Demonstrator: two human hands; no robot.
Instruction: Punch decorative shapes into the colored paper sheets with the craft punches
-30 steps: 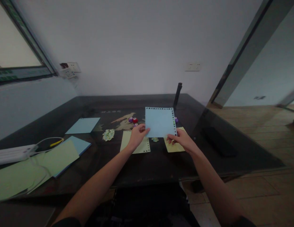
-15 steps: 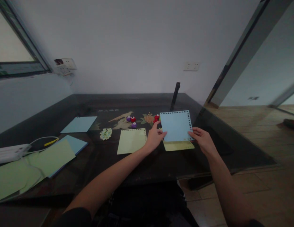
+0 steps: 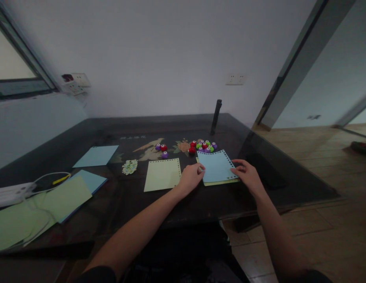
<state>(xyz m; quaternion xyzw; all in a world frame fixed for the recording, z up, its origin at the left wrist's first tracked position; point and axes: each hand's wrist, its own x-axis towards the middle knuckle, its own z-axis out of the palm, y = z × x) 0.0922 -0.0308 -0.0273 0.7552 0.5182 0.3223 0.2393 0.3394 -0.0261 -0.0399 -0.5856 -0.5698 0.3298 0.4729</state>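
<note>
Yellow sheet [image 3: 221, 182] mostly under blue sheet [image 3: 216, 166]

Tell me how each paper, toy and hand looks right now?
Blue paper: flat on a yellow sheet, edges punched with holes.
Yellow sheet: mostly covered, front edge showing.
Left hand: touching the blue paper's left edge.
Right hand: touching its right edge.
Pale paper: flat, alone.
Little punches: clustered behind the blue paper.

The picture is dim and soft, with daylight coming from the window [image 3: 14, 74] at left. The dark counter [image 3: 171, 204] shows faint glare, and straight lines bend toward the edges.
</note>
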